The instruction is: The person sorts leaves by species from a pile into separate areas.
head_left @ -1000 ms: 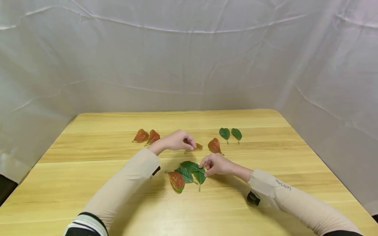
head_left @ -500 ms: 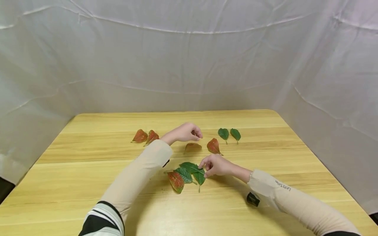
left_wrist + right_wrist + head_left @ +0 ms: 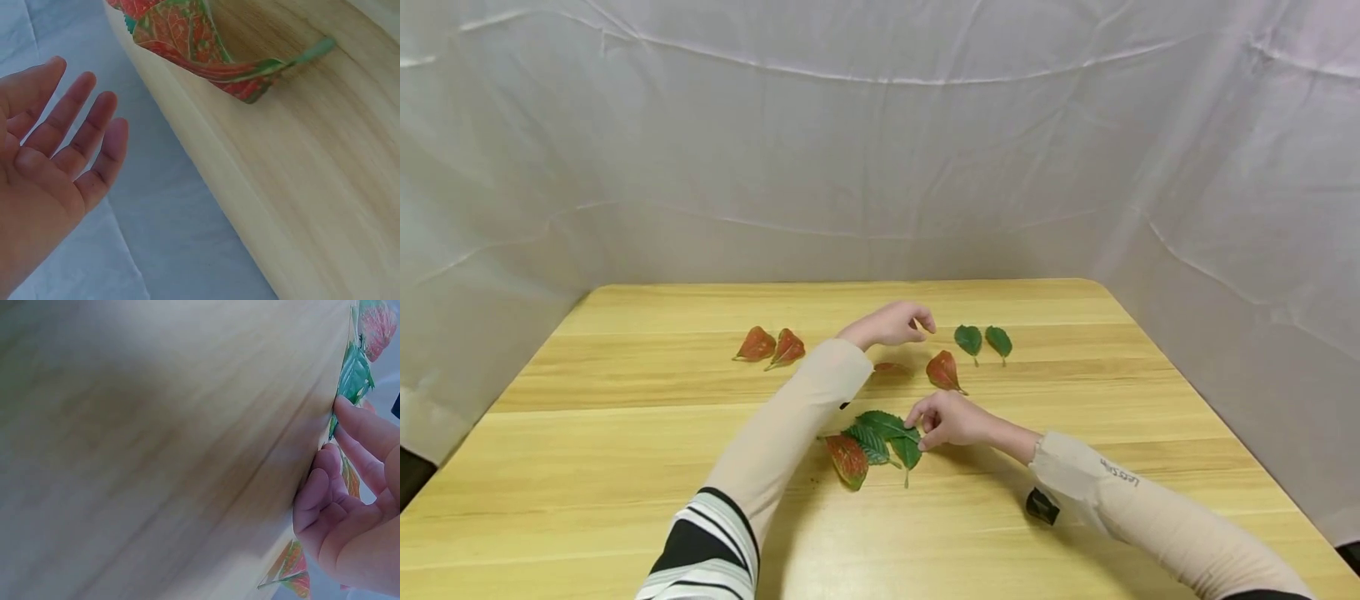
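My left hand (image 3: 895, 323) hovers above the far middle of the table with loosely bent fingers and nothing in them. Just below its wrist lies a curled red leaf (image 3: 892, 369); the left wrist view shows a red and green leaf (image 3: 187, 37) with a curled edge. My right hand (image 3: 955, 419) rests at the central cluster, its thumb and forefinger touching a green leaf (image 3: 907, 452), tips apart. Two more green leaves, one dark (image 3: 880, 423) and one ribbed (image 3: 871, 447), overlap beside it. A red-green leaf (image 3: 848, 461) lies at the cluster's left.
Two red leaves (image 3: 756, 344) lie at the back left, and two small green leaves (image 3: 968, 339) at the back right. A single red leaf (image 3: 943, 371) sits between the hands. Pale cloth (image 3: 880, 167) hangs behind the wooden table (image 3: 625, 467).
My left hand has moved away and to the right, past the curled red leaf, and its fingers have spread more. The right hand and the leaf cluster have stayed in place.
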Available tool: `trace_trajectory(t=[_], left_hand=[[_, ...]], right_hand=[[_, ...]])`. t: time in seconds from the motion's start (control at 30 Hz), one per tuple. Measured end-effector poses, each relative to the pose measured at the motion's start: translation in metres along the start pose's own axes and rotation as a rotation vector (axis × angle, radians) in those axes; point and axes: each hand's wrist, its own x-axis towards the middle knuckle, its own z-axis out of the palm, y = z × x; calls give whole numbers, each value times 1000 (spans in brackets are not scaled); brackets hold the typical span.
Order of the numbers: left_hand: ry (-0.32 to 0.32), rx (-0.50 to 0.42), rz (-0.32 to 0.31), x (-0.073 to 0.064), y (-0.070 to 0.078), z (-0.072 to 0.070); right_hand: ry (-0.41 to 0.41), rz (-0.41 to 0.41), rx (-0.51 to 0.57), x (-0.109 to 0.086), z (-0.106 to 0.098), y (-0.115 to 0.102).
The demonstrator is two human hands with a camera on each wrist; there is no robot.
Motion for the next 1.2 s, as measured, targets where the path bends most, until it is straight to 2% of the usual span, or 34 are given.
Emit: trace_trajectory(t=[0.27,0.5,1.0,1.2], left_hand=[[-73,60,40,14,7,10],[-116,142,-2,17,16,18],[-236,152,-49,18,21,29],[-236,136,-72,17,22,30]], right_hand=[[-7,-3,0,-3,-1,-2],[-6,-8,-6,-4,-1,-2],[-11,-15,5,-4,-1,-1],[-7,-18,9,-3,0,1]])
